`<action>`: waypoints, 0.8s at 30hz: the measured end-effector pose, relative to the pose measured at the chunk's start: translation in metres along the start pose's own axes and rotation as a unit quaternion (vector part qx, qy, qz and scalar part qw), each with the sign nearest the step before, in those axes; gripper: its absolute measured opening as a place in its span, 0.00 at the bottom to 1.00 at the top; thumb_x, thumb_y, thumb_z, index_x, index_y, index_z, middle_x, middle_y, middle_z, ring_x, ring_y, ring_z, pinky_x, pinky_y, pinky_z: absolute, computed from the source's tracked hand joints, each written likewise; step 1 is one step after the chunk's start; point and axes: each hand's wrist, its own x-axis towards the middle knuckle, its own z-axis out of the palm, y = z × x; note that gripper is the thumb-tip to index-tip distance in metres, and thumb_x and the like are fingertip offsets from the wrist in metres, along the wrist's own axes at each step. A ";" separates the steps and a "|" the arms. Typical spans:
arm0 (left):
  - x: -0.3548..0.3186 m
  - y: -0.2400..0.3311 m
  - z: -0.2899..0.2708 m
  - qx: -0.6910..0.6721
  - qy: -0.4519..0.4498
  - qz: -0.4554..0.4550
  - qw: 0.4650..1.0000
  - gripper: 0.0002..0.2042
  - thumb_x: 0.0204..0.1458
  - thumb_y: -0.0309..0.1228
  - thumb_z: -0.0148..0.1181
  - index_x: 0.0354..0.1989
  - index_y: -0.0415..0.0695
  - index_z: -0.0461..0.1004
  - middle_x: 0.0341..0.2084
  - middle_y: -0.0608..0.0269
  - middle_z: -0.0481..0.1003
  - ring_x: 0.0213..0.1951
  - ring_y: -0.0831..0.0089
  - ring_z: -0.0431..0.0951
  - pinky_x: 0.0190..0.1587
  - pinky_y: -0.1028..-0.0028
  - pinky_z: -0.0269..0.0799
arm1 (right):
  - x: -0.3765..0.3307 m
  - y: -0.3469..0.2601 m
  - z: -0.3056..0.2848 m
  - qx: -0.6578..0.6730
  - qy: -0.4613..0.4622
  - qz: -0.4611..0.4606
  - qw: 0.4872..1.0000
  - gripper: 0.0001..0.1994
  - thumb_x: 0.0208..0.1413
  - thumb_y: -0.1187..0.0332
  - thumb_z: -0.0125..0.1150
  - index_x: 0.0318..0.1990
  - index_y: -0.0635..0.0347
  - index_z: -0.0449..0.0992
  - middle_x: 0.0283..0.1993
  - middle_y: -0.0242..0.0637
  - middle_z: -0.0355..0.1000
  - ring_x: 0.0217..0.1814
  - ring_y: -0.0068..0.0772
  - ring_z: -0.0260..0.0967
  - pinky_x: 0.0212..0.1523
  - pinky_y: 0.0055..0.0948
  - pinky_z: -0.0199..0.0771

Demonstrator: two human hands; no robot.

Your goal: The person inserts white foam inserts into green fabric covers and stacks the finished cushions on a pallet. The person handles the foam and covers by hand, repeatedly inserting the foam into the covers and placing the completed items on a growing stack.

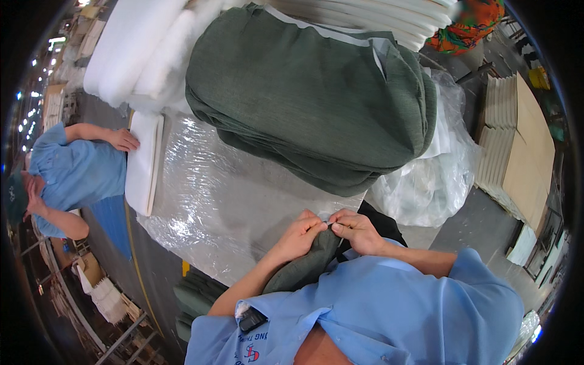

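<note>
My left hand (300,235) and my right hand (360,233) meet just in front of my chest, with fingers pinched together. Between them they grip the upper end of a dark green fabric piece (304,266), which hangs down over my left forearm. A tiny pale bit shows at the fingertips, too small to name. Beyond my hands lies a large stack of dark green fabric covers (304,91), some with white edging along the top. It rests on a work surface wrapped in shiny clear plastic (201,201).
White padding rolls (152,55) and foam sheets (365,15) stand behind the stack. Crumpled clear plastic (420,188) hangs at the right. More green fabric (198,298) lies at lower left. A co-worker in blue (85,167) touches a white foam slab (143,161). Stacked panels (517,146) stand far right.
</note>
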 end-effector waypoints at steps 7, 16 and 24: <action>0.026 -0.011 -0.021 -0.041 -0.018 -0.051 0.998 0.10 0.67 0.32 0.60 0.39 0.36 0.79 0.41 0.58 0.72 0.46 0.69 0.72 0.51 0.72 0.68 | 0.028 0.022 -0.005 0.107 -0.029 0.061 0.992 0.17 0.71 0.59 0.61 0.37 0.66 0.80 0.44 0.31 0.65 0.46 0.25 0.68 0.46 0.29 0.70; 0.008 -0.010 -0.013 -0.028 -0.084 0.012 0.996 0.10 0.69 0.32 0.58 0.38 0.36 0.76 0.43 0.64 0.67 0.47 0.73 0.68 0.52 0.74 0.66 | 0.003 0.036 0.002 -0.028 -0.006 -0.034 0.999 0.16 0.71 0.60 0.61 0.35 0.66 0.78 0.45 0.32 0.66 0.46 0.24 0.66 0.47 0.30 0.71; -0.013 -0.018 0.020 -0.006 -0.046 0.029 0.999 0.10 0.68 0.31 0.58 0.39 0.35 0.77 0.43 0.62 0.69 0.48 0.72 0.70 0.53 0.73 0.66 | -0.021 0.051 0.005 0.123 -0.001 0.055 0.991 0.18 0.72 0.58 0.60 0.39 0.66 0.82 0.46 0.28 0.68 0.45 0.24 0.69 0.47 0.30 0.74</action>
